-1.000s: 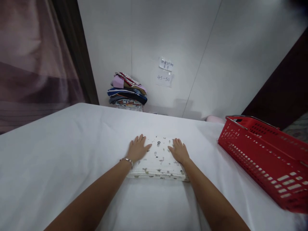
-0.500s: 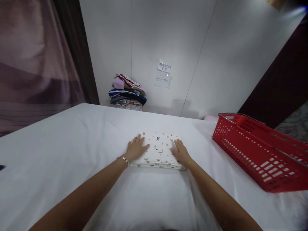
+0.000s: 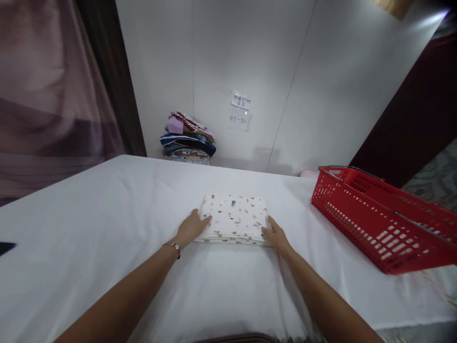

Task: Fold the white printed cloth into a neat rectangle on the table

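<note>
A folded white cloth [image 3: 235,216] with small printed figures lies flat on the white-covered table, its layered edge facing me. At its left side is my left hand [image 3: 193,226], thumb on top and the other fingers around the edge, partly hidden. My right hand [image 3: 278,234] grips the opposite side the same way, thumb over the top. A bracelet [image 3: 174,247] circles my left wrist. Whether the cloth is a garment or a blanket I cannot tell.
On the right stands a red plastic basket [image 3: 378,219] with metal handles. A pile of folded clothes [image 3: 189,138] sits against the wall beyond the table's far edge. Paper signs [image 3: 240,112] hang on the wall. A dark object [image 3: 6,247] shows at the left edge.
Both hands have slid outward from lying flat on top of the cloth to its left and right edges, where they now hold it. The view has shifted slightly.
</note>
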{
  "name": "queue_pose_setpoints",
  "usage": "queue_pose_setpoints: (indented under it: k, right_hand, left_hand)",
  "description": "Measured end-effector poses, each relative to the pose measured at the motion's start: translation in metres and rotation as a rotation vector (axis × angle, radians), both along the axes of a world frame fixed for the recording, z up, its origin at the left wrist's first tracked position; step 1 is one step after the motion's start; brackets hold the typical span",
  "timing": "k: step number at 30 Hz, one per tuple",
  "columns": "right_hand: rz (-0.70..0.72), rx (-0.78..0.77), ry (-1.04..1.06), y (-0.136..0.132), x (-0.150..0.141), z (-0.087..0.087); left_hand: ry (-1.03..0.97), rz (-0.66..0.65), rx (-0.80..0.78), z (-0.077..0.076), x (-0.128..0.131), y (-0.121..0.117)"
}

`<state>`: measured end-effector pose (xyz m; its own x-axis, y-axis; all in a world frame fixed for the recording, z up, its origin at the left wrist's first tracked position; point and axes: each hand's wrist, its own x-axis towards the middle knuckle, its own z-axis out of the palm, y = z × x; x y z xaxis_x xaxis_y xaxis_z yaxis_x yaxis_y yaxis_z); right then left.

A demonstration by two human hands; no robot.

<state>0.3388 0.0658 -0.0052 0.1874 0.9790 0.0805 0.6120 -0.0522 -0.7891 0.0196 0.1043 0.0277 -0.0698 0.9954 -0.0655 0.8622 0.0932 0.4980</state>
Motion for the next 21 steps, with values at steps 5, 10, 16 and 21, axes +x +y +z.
queue_pose_setpoints:
  k: [5, 10, 16, 21]
  right_hand:
    - [0.005, -0.033, -0.038, -0.006, -0.001, -0.008]
    - [0.124, -0.055, -0.307, -0.029, -0.032, 0.003]
    - [0.185, 0.078, -0.613, -0.040, -0.048, 0.020]
    - [0.563, 0.260, -0.784, -0.033, -0.070, 0.026]
  left_hand:
    - [-0.045, -0.014, -0.060, 0.010, -0.010, 0.013]
    - [0.006, 0.000, -0.050, 0.020, -0.031, 0.026]
    - [0.104, -0.012, 0.043, 0.027, -0.028, 0.010]
    - [0.198, -0.305, 0.417, 0.015, -0.007, -0.015]
